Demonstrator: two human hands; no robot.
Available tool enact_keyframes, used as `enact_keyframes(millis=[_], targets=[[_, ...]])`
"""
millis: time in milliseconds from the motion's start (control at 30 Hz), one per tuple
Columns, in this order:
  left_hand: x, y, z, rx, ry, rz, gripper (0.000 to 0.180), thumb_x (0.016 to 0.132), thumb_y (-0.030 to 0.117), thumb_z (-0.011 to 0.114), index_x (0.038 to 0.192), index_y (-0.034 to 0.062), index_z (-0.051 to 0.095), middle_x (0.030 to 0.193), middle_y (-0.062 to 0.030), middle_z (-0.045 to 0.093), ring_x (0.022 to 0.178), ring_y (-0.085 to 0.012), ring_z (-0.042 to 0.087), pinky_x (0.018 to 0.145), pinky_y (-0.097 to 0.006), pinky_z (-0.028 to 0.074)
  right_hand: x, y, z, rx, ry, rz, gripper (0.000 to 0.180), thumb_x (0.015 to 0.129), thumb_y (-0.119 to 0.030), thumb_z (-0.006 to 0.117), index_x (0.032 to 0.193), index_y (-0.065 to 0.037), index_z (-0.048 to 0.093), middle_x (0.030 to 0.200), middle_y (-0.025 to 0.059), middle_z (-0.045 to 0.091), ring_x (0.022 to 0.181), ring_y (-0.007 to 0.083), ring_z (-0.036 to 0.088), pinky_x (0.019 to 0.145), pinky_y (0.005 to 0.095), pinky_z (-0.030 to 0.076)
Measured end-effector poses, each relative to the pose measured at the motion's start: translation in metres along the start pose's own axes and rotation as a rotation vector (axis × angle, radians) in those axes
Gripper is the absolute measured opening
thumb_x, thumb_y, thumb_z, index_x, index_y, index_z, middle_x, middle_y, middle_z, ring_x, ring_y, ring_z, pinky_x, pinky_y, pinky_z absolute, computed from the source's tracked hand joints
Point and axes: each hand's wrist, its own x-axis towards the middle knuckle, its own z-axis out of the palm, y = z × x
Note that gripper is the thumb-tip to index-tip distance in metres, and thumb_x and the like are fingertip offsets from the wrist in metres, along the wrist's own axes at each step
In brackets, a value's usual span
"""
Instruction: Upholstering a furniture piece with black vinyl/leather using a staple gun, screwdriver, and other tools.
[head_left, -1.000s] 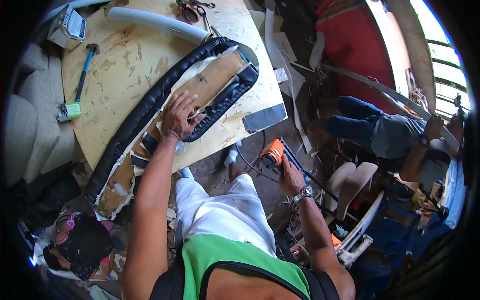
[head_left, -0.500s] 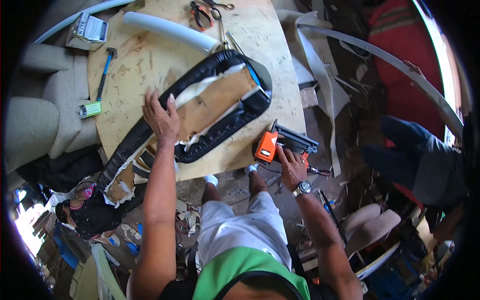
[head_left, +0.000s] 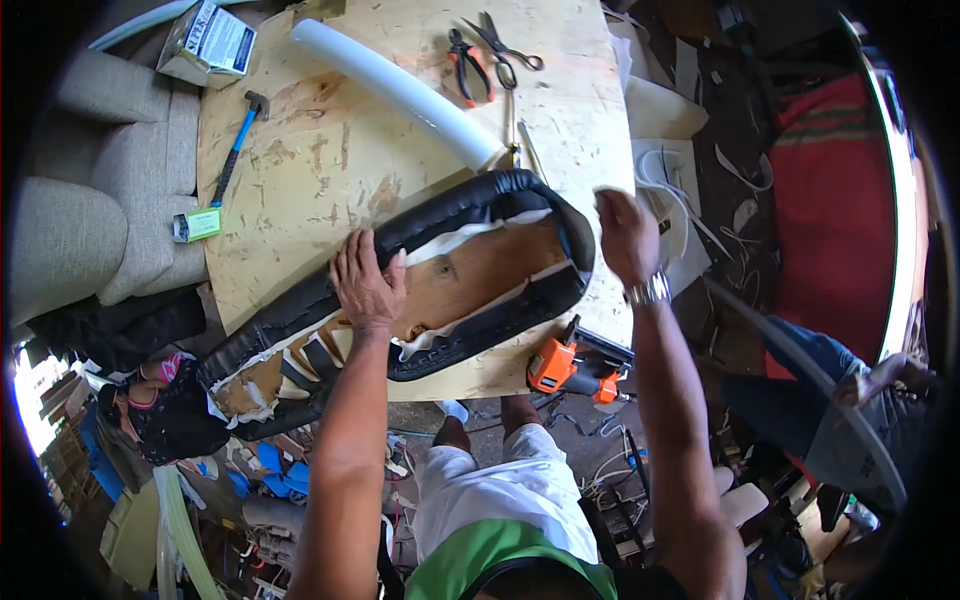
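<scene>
1. The left hand (head_left: 370, 288) lies palm down on the panel (head_left: 480, 272), fingers slightly spread and extended over its black upper rim, the thumb held apart toward the brown inner board. It presses or rests there and grips nothing visible.
2. The right hand (head_left: 628, 238) is just beside the panel's right end, above the table's right edge. Its fingers look curled inward; how tightly, and whether they hold anything, I cannot tell. A watch (head_left: 648, 290) circles that wrist.
3. The panel lies aslant on the table (head_left: 290, 210), board side up, with white lining along its inner edges. Its lower left end reaches past the table's edge, near a person (head_left: 165, 405) below.
4. The staple gun (head_left: 575, 368), orange and black, lies at the near right corner of the table, close to both edges and just below the panel's right end.
5. Beyond the panel, a white tube (head_left: 400, 95) ends near its upper rim, beside a thin tool (head_left: 514, 130); pliers (head_left: 470, 72) and scissors (head_left: 503, 50) lie farther back.
6. Bare wood gives room between the hammer (head_left: 236, 150) at left and the tube, and a narrower stretch right of the scissors.
</scene>
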Motion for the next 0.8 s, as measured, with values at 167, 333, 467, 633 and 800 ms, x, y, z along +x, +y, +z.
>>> enact_keyframes(millis=[167, 333, 467, 633, 800], targets=[[0.011, -0.012, 0.003, -0.029, -0.028, -0.019, 0.062, 0.096, 0.047, 0.06, 0.14, 0.004, 0.05, 0.138, -0.0186, 0.058, 0.129, -0.0376, 0.053, 0.113, -0.057, 0.033, 0.127, -0.022, 0.09, -0.324, -0.457, 0.175, 0.042, 0.094, -0.046, 0.058, 0.102, -0.009, 0.078, 0.103, 0.0256, 0.073, 0.098, 0.0447, 0.07, 0.089, 0.0497, 0.055], [0.019, -0.026, 0.002, -0.06, -0.098, -0.061, 0.065, 0.095, 0.049, 0.061, 0.142, 0.0045, 0.049, 0.141, -0.0167, 0.056, 0.133, -0.0366, 0.05, 0.116, -0.056, 0.031, 0.164, -0.012, 0.143, -0.452, -0.779, 0.293, 0.063, 0.09, -0.063, 0.06, 0.084, -0.003, 0.079, 0.086, 0.0174, 0.077, 0.09, 0.0328, 0.075, 0.089, 0.0435, 0.057], [0.028, -0.019, 0.016, -0.093, -0.116, -0.043, 0.064, 0.095, 0.045, 0.06, 0.143, 0.0047, 0.049, 0.141, -0.0188, 0.056, 0.131, -0.0391, 0.05, 0.115, -0.057, 0.03, 0.177, 0.061, 0.165, -0.673, -0.745, 0.037, 0.053, 0.082, -0.057, 0.07, 0.093, -0.006, 0.081, 0.099, 0.0192, 0.077, 0.1, 0.0333, 0.074, 0.09, 0.0415, 0.058], [-0.004, -0.032, 0.03, -0.024, -0.066, -0.052, 0.065, 0.093, 0.052, 0.062, 0.139, 0.0063, 0.052, 0.138, -0.0183, 0.058, 0.127, -0.0388, 0.054, 0.111, -0.055, 0.033, 0.135, 0.004, 0.159, -0.656, -0.566, 0.279, 0.055, 0.081, -0.052, 0.073, 0.121, -0.015, 0.076, 0.128, 0.0173, 0.071, 0.119, 0.0362, 0.068, 0.1, 0.0479, 0.054], [-0.019, -0.03, 0.043, 0.037, 0.005, 0.04, 0.061, 0.097, 0.052, 0.058, 0.138, 0.006, 0.053, 0.136, -0.0173, 0.06, 0.126, -0.0374, 0.055, 0.109, -0.054, 0.034, 0.105, 0.029, 0.167, -0.594, -0.445, 0.235, 0.07, 0.08, -0.066, 0.074, 0.114, -0.005, 0.076, 0.103, 0.0161, 0.077, 0.095, 0.0321, 0.074, 0.083, 0.0435, 0.059]])
